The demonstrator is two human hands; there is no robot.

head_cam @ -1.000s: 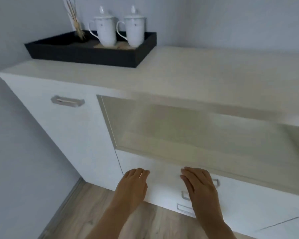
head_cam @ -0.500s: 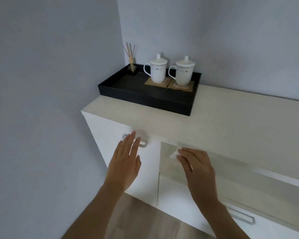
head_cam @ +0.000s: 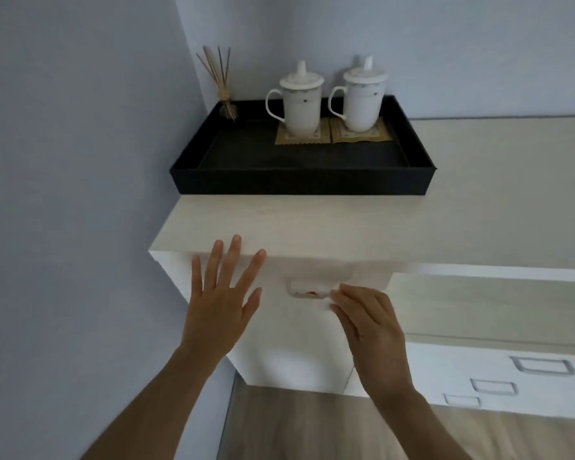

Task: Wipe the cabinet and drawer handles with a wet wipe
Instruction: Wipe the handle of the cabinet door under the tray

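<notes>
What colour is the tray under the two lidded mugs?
The tray is black, seen clearly in the head view.

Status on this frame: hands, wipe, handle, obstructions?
Left hand open, fingers spread at the cabinet door. Right hand pinches wet wipe at door handle, right end. Nothing blocking the handle.

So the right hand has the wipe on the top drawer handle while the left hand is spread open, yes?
Not quite. In the head view the right hand holds the wipe at the cabinet door handle, not a drawer handle; the drawer handles sit lower right. The left hand is spread open.
</notes>
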